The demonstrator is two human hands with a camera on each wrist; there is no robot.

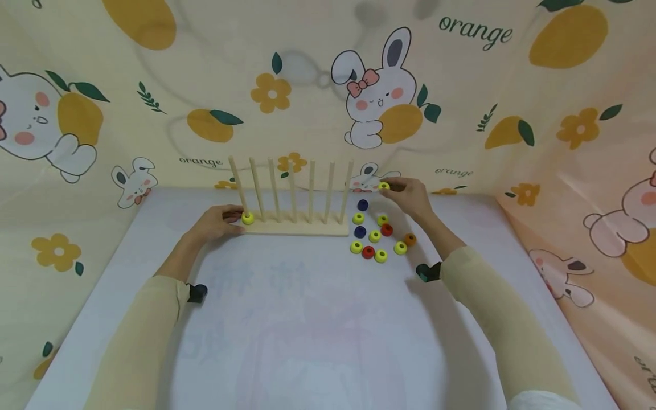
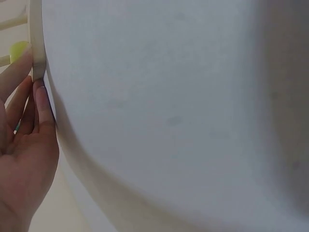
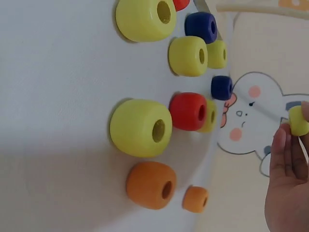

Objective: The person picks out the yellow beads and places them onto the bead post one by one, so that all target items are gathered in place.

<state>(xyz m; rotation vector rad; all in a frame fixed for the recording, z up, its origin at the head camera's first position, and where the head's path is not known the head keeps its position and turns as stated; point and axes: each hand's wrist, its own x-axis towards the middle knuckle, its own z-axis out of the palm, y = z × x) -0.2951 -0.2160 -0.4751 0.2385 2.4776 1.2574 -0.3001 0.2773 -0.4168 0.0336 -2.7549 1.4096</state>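
My right hand [image 1: 410, 196] pinches a yellow bead [image 3: 298, 121] between thumb and fingers, raised behind the loose beads. At the left end of a wooden peg stand [image 1: 297, 229], my left hand [image 1: 212, 223] holds the base, its thumb close to a yellow bead [image 2: 18, 50]. That bead sits low on the leftmost peg [image 1: 237, 182]. Several other upright pegs on the stand carry no beads.
Right of the stand, loose yellow, red, blue and orange beads lie scattered on the white table [image 1: 307, 319], among them a red bead [image 3: 188, 111], a blue bead [image 1: 360, 232] and an orange bead [image 3: 151, 185]. A patterned cloth [image 1: 318, 131] stands behind.
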